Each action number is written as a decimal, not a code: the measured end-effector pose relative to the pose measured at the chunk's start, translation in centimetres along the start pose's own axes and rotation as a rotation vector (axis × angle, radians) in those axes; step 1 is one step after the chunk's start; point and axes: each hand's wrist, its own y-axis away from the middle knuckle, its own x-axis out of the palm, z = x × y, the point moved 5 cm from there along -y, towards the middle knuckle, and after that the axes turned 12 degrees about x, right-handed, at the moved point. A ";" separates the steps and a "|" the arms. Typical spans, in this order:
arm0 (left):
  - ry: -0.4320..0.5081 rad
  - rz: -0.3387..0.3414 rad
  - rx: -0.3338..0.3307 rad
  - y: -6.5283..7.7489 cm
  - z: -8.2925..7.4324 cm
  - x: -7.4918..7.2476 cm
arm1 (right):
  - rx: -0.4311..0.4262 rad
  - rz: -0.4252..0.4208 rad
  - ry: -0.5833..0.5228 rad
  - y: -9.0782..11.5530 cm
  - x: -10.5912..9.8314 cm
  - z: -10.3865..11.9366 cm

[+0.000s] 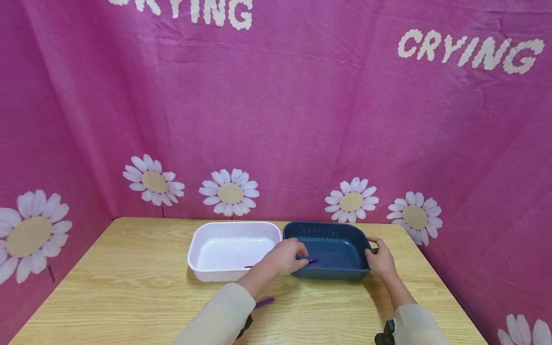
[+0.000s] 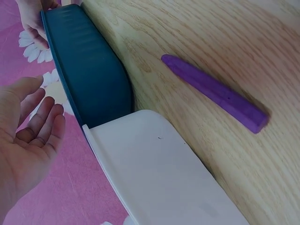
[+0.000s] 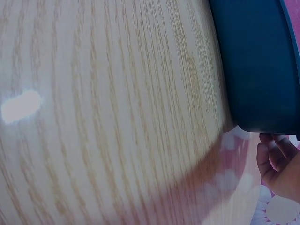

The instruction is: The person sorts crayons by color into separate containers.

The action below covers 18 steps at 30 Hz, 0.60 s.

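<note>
My left hand (image 1: 284, 256) hovers over the near side where the two tubs meet. Its fingers bend loosely in the left wrist view, with nothing seen between them. Just beyond the fingertips, a small purple stick (image 1: 313, 260) shows inside the dark blue tub (image 1: 332, 274). At that tub's right end, my right hand (image 1: 381, 258) grips the rim, thumb on top and fingers outside. A purple, crayon-like stick (image 2: 215, 93) with one tapered end lies on the table, partly behind my left forearm in the head view.
A white tub (image 1: 215, 276) stands against the blue tub's left side. Inside it, a thin dark item (image 1: 248, 266) is partly hidden by my left arm. Both tubs sit on a wooden table (image 1: 129, 287) before a pink curtain (image 1: 280, 120) with printed daisies.
</note>
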 end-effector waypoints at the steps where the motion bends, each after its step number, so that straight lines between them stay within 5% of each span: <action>1: 0.001 -0.005 0.006 0.1 0.0 -0.1 | 0.008 0.007 0.005 0.0 0.0 0.0; 9: 0.065 -0.024 -0.007 1.1 0.2 -0.4 | 0.050 0.032 0.053 0.2 0.2 0.3; 18: 0.078 -0.049 0.060 3.1 0.1 -1.1 | 0.056 0.026 0.054 0.2 0.2 0.2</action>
